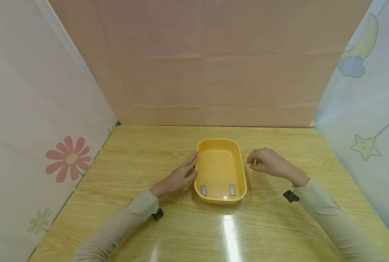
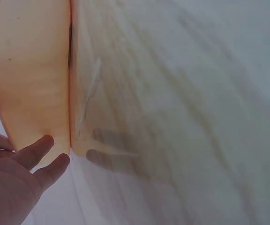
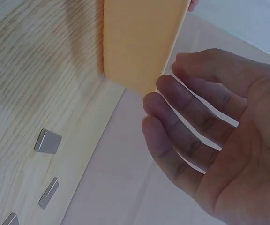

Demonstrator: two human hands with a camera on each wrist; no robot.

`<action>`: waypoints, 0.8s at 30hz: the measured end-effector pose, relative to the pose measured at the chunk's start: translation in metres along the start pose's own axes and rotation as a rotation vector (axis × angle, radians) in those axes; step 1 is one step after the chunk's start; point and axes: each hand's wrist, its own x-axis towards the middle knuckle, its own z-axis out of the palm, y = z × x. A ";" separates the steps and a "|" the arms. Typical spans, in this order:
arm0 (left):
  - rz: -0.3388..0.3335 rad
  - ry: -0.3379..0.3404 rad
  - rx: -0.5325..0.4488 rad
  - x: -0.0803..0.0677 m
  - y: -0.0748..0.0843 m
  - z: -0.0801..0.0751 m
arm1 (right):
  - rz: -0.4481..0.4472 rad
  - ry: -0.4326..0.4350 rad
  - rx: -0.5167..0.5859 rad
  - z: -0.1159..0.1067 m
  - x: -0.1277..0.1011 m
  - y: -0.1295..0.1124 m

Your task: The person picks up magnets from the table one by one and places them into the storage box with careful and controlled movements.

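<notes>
Head view shows a yellow tray [image 1: 221, 145] lying on the middle of a wooden table [image 1: 148, 153], its long side running from near to far. Inside it, at the near end, lie two small grey blocks [image 1: 203, 190], one left and one right.

On the left, the left hand [image 1: 178, 177] rests with straight fingers touching the tray's left wall; it grasps nothing. Left wrist view shows those fingertips [image 2: 43, 143] against the tray's outer wall [image 2: 27, 75].

On the right, the right hand [image 1: 268, 162] hovers just beside the tray's right wall, apart from it. Its fingers [image 3: 182, 117] are loosely curled and hold nothing. Right wrist view also shows three small grey blocks [image 3: 48, 141] lying on the table.

Patterned screens [image 1: 34, 109] stand around the table.
</notes>
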 end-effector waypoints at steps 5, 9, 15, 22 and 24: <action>0.008 0.001 0.001 0.000 0.000 0.000 | 0.026 0.010 0.001 -0.002 -0.001 0.007; 0.002 0.000 -0.007 -0.001 0.000 0.000 | 0.057 0.016 -0.002 -0.004 -0.002 0.012; -0.010 -0.003 -0.014 -0.001 0.002 0.000 | 0.106 0.009 0.013 -0.008 -0.004 0.019; -0.008 -0.007 -0.019 0.000 0.002 0.000 | 0.116 0.004 0.011 -0.012 -0.005 0.025; -0.007 -0.007 -0.023 0.000 0.002 0.000 | 0.115 0.006 0.002 -0.012 -0.005 0.029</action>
